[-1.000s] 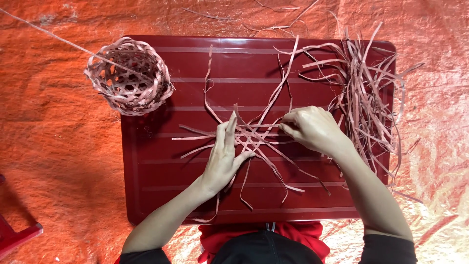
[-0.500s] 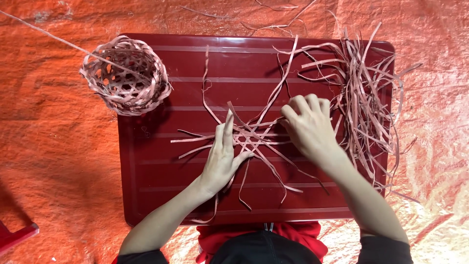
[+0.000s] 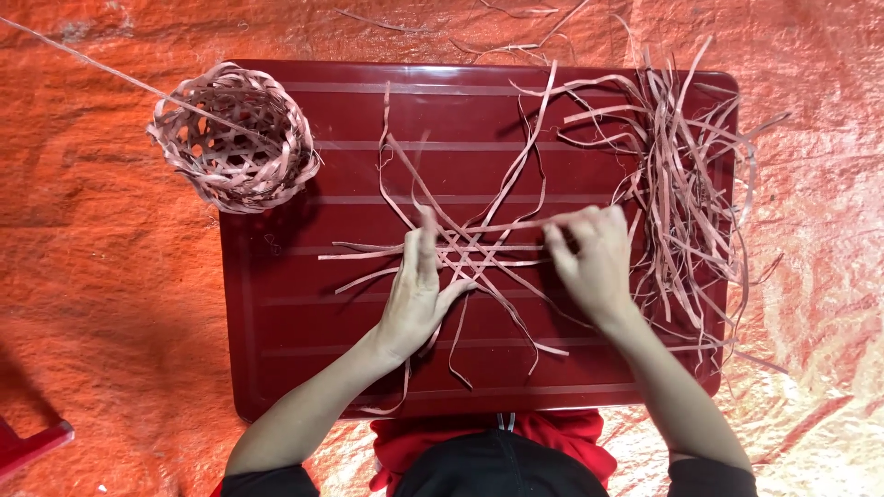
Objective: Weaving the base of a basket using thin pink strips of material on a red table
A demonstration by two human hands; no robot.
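Note:
A flat star-shaped weave of thin pale strips (image 3: 474,253) lies in the middle of a dark red table top (image 3: 295,368). My left hand (image 3: 416,294) presses flat on the weave's left side, fingers pointing away from me. My right hand (image 3: 591,258) is at the weave's right side, its fingertips pinching a strip (image 3: 516,224) that runs left across the weave.
A small finished woven basket (image 3: 232,136) stands at the table's far left corner. A loose heap of strips (image 3: 686,193) covers the right end of the table. An orange tarp (image 3: 101,304) lies under everything. A red object's corner (image 3: 32,446) shows at the lower left.
My right hand has lifted off the weave's centre, moved right and now pinches a strip drawn across the weave. My left hand has stayed pressed on the weave.

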